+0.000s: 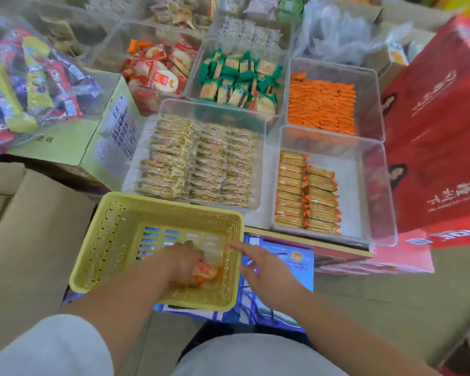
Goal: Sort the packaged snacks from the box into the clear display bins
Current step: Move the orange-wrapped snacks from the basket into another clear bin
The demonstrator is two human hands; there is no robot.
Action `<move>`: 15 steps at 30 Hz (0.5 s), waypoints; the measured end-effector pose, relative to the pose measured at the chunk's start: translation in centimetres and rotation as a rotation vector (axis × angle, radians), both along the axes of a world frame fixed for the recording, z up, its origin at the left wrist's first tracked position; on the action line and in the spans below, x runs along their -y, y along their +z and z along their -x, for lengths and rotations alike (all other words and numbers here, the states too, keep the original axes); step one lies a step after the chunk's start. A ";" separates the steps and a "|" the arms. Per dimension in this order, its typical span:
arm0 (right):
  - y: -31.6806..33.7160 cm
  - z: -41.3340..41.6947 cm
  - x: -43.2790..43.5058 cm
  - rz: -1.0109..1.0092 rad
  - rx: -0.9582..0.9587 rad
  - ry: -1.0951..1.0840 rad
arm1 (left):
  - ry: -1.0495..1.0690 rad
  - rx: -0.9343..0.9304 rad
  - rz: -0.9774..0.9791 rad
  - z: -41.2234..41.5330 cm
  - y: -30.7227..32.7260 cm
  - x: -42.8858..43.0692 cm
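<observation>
A yellow slotted basket (114, 234) stands in front of me. Inside it my left hand (182, 263) grips an orange snack packet (205, 272) lying at the basket's bottom right. My right hand (266, 270) hovers just outside the basket's right wall with its fingers spread and holding nothing. Beyond the basket sit clear bins. One bin (375, 185) at the right is partly filled with orange-ended cracker packs (307, 191). Another bin (147, 147) in the middle is full of pale yellow packs.
Further back are bins of orange packets (322, 107), green-wrapped packs (236, 77) and red-and-white rice crackers (158, 69). Red cartons (440, 126) stand at the right. A green carton (111, 137) with a bag of mixed snacks sits at the left, cardboard boxes (27, 240) nearer.
</observation>
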State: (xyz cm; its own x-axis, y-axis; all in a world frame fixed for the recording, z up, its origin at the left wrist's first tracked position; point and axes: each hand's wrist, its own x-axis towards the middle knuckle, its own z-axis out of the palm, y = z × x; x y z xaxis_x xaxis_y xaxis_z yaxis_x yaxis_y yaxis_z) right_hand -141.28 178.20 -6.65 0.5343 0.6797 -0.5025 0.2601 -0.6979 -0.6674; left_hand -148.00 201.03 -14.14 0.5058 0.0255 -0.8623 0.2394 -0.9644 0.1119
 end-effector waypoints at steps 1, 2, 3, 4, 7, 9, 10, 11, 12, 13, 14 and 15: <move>-0.1 0.2 0.1 -0.012 -0.028 -0.019 | 0.041 -0.010 0.004 0.3 -0.3 -0.1; -0.1 0.3 0.2 -0.026 -0.059 -0.036 | 0.073 -0.009 0.002 0.6 -0.5 -0.2; -0.1 0.3 0.3 -0.036 -0.089 -0.052 | 0.092 -0.007 -0.002 0.8 -0.7 -0.4; -0.2 0.3 0.3 -0.036 -0.112 -0.068 | 0.098 -0.009 -0.005 0.9 -0.8 -0.5; -0.3 0.3 0.2 -0.018 -0.132 -0.091 | 0.092 -0.025 0.007 0.7 -0.8 -0.8; -0.3 0.3 0.0 -0.020 -0.118 -0.088 | 0.099 -0.032 0.022 0.4 -0.6 -0.9; -0.3 0.3 0.0 -0.019 -0.109 -0.083 | 0.111 -0.033 0.029 0.4 -0.5 -0.9; -0.2 0.3 0.0 -0.014 -0.098 -0.074 | 0.129 -0.036 0.038 0.4 -0.4 -1.1; -0.2 0.2 0.0 -0.006 -0.089 -0.063 | 0.154 -0.045 0.051 0.4 -0.4 -1.4; -0.1 0.1 0.0 0.000 -0.084 -0.058 | 0.185 -0.057 0.070 0.5 -0.4 -1.8; -0.1 0.1 0.0 0.005 -0.082 -0.056 | 0.218 -0.072 0.092 0.6 -0.4 -2.1; -0.1 0.1 0.0 0.008 -0.084 -0.056 | 0.246 -0.083 0.111 0.7 -0.3 -2.4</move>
State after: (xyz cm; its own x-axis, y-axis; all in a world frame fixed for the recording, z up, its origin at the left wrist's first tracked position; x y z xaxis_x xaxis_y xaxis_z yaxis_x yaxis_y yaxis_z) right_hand -141.33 178.20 -6.72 0.5274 0.6458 -0.5522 0.1640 -0.7150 -0.6796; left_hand -148.71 203.44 -14.43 0.4234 0.0418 -0.9050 0.4777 -0.8591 0.1838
